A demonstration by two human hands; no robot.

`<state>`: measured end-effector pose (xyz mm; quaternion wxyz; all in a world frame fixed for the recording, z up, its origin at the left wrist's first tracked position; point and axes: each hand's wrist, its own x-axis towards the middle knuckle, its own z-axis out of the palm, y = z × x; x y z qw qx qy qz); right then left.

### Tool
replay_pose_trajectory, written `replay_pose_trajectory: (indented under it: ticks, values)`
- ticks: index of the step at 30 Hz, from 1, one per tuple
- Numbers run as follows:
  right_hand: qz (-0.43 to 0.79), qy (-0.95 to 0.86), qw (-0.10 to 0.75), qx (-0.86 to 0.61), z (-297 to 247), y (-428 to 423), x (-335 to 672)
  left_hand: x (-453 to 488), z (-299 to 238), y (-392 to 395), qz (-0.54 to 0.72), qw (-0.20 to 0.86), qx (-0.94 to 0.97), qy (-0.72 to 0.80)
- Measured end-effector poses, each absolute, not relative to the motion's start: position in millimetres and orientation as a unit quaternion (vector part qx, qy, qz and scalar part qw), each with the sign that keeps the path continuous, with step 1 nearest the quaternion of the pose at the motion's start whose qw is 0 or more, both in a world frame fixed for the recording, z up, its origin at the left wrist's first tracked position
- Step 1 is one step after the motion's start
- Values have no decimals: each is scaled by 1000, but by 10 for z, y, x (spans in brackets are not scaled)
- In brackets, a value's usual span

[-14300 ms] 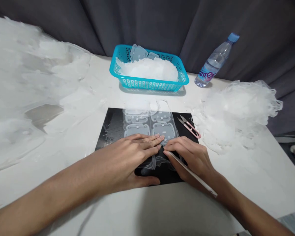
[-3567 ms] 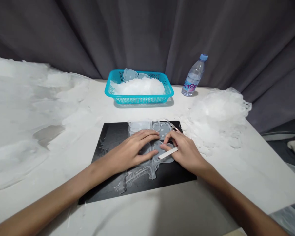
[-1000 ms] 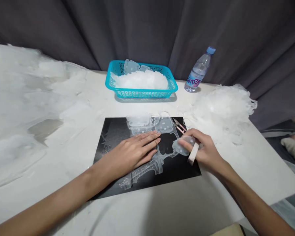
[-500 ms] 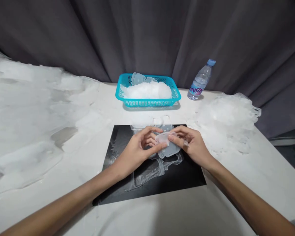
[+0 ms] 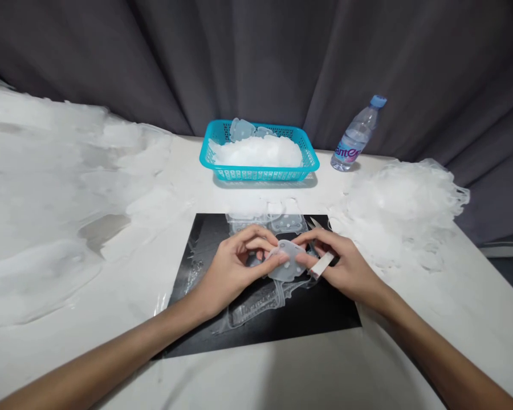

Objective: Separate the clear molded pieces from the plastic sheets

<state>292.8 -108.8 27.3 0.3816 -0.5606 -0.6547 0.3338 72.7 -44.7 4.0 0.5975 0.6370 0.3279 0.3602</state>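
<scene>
Using the black mat (image 5: pixel 316 316) as the clock, with 12 facing away from the person: out at 10 o'clock there's a big spread of milky see-through plastic sheets (image 5: pixel 55 176) on the desk (image 5: pixel 214 376), way too overlapped to count.

Two hands over the mat. The left hand (image 5: pixel 244 259) is half curled, thumb and fingers pinching one frosted piece (image 5: pixel 287 269) by its left side, just above the middle of the mat. Below that piece lies a clear plastic sheet (image 5: pixel 256 306) with outlined shapes in it; the hands cover some, so I can't give a number.

At 12 o'clock is one blue basket (image 5: pixel 263 174) — the only basket here — with a heap of whitish pieces (image 5: pixel 260 154). Can't count the heap, but two shapes (image 5: pixel 241 130) poke up at its back left.

The right hand (image 5: pixel 331 259) is half closed too, thumb and fingertip at the frosted piece's right edge, with one white stick (image 5: pixel 322 265) tucked in its fingers. One pair of snips (image 5: pixel 314 224) peeks out at 1 o'clock on the mat, partly hidden by that hand.

Farther out at 1 is one bottle (image 5: pixel 355 139), blue cap on, clear liquid inside. At 2 sits one tangled pile of clear scraps (image 5: pixel 414 196).
</scene>
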Motion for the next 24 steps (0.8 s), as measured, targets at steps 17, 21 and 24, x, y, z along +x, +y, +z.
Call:
replay_pose_trajectory:
  ticks: [17, 21, 24]
  values:
    - [451, -609, 359, -545, 270, -1201, 2817, 693, 156, -475, 334, 538, 699, 333]
    - [416, -617, 343, -574, 290, -1163, 2920, 694, 182, -480, 327, 535, 702, 336]
    - [357, -618, 353, -605, 283, -1124, 3045, 688, 184, -482, 325, 523, 712, 337]
